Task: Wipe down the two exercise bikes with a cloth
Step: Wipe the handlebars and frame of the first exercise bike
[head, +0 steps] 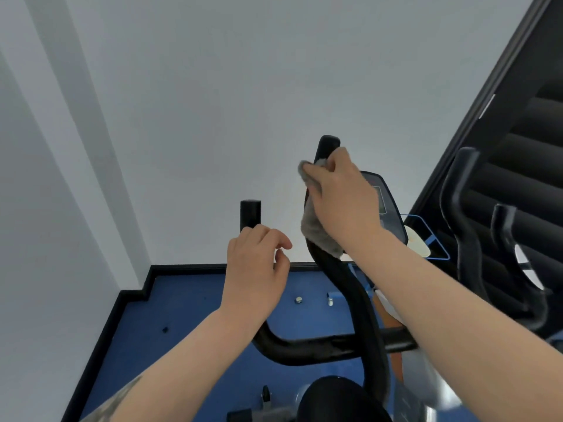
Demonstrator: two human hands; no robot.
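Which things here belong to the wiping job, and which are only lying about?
For the job:
- grey cloth, gripped by the right hand
- near bike's right handlebar under the cloth
- its left handlebar, by the left hand
- second bike

Lying about:
- small metal pieces on the blue floor

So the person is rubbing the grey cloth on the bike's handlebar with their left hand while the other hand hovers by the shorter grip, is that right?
Not quite: the head view shows the right hand pressing the grey cloth against the bike's handlebar, not the left. The left hand is the one hovering by the shorter grip, fingers loosely curled and holding nothing.
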